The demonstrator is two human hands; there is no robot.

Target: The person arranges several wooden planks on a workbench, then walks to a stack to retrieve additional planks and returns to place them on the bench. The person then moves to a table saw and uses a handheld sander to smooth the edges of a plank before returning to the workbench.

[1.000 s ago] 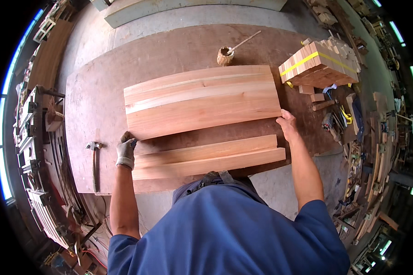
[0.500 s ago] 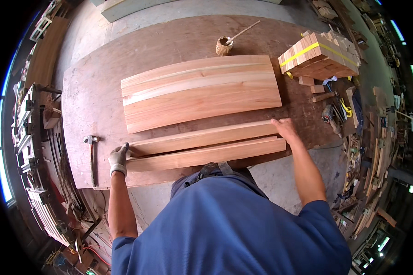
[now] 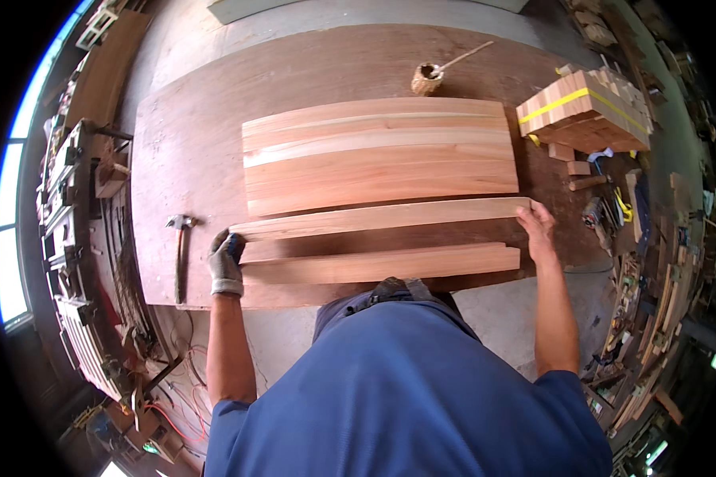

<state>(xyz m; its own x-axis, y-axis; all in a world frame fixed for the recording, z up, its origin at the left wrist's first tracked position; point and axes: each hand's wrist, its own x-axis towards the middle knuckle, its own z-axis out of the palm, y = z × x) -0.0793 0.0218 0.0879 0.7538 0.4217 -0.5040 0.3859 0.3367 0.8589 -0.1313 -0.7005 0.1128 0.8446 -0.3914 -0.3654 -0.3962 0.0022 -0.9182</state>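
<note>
A hammer (image 3: 180, 258) lay leftmost. The gloved left hand (image 3: 227, 262) was clamped on the left end of a narrow board (image 3: 382, 217), which spanned the gap between the hands, a wide panel (image 3: 378, 157) beyond it and another board (image 3: 382, 266) nearer the body. The bare right hand (image 3: 539, 226) gripped its right end.

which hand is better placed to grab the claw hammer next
Probably the left hand: it's much closer to the claw hammer, while the right hand is at the opposite end of the narrow board both hold.
</note>
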